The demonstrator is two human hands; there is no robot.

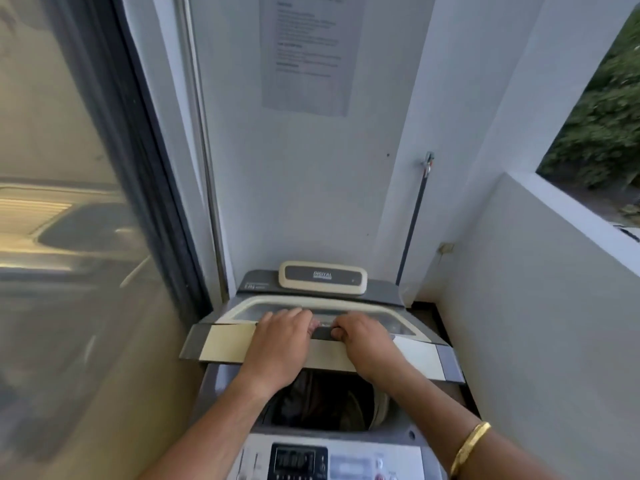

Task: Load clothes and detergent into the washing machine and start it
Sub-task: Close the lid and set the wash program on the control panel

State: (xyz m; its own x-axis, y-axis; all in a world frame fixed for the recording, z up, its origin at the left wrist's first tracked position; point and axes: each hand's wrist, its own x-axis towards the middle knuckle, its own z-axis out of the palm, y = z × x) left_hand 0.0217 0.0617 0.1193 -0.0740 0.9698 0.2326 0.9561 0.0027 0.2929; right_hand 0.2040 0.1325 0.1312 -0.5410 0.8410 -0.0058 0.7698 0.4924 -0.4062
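White walls (311,188) close in a narrow laundry nook, with a sliding glass door (69,168) well off to the left of the hands and a printed notice (308,53) taped high above them; its text is too blurred to read. A top-loading washing machine (412,434) stands below, its folding lid (228,344) bent at the hinge and part raised; both hands are on it, side by side. The left hand (282,336) lies over the fold, fingers bent across the window panel; the right hand (360,336), just beside it, curls around the dark handle strip (323,333); a gold bangle (469,446) sits on that forearm. Under the wrists the drum is open, and dark clothes (311,396) lie inside it. Nearer than the hands is the control panel (299,459); beyond the fingertips a beige box marked DIGITAL (323,277) rests on the machine's rear deck. Right of the right hand and higher, a tap (428,162) feeds a dark hose (414,220); greenery (606,116) shows through an opening.
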